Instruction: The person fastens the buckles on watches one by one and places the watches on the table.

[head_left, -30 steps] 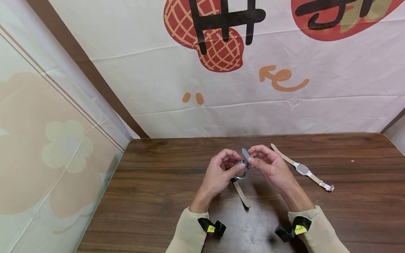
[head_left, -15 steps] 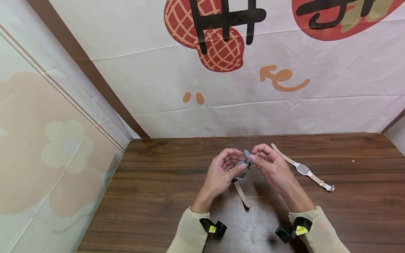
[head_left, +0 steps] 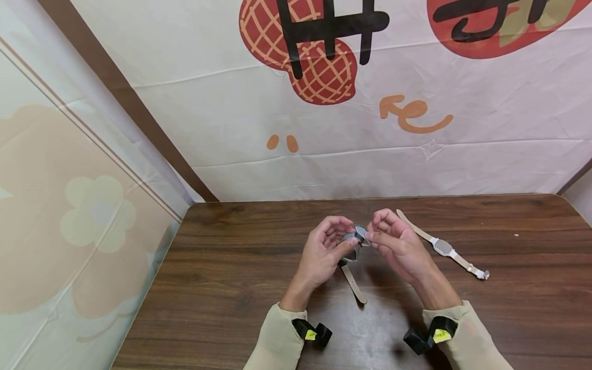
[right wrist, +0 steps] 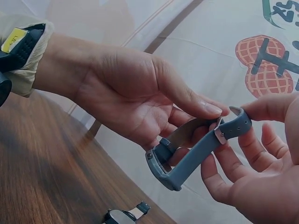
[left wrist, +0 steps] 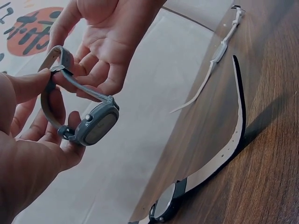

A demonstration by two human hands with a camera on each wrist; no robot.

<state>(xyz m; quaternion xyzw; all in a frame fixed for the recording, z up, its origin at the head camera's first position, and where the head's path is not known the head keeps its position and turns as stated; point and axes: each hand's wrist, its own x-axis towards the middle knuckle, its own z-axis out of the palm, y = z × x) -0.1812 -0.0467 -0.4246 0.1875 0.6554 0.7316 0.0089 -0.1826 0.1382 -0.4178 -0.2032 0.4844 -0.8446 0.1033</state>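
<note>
Between my hands a blue-grey wristwatch is held above the table, its strap bent into a loop. The strap runs through a metal buckle, and its free end curls back. My left hand pinches the strap near the buckle, with its other fingers behind the watch. My right hand pinches the curled end between thumb and fingers. Beneath the left hand lies a black watch with a pale-lined strap, partly hidden in the head view.
A white watch with a pale strap lies stretched out on the wooden table, right of my right hand. Behind the table's back edge hangs a printed cloth. A small white speck sits at the far right.
The strap's free end, which stuck up between the hands, is now bent over. My right hand has shifted slightly up and right, while the left hand has stayed nearly in place.
</note>
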